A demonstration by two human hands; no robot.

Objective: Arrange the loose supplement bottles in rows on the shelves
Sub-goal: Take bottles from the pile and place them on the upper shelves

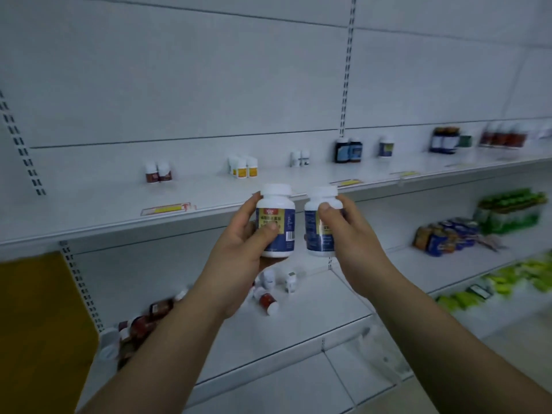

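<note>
White shelves [209, 186] fill the frame. At centre, your left hand [239, 252] grips one upright bottle [276, 222]; your right hand [349, 234] grips another [313, 231] just beside it. Loose bottles [268, 300] lie lower centre.

a shop: white retail shelving [268, 201] with price-tag strips [167, 208].

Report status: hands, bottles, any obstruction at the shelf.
Left hand and right hand each hold one upright white bottle. Upper shelf front bare ahead. Loose bottles lie tipped on lower shelf.
</note>
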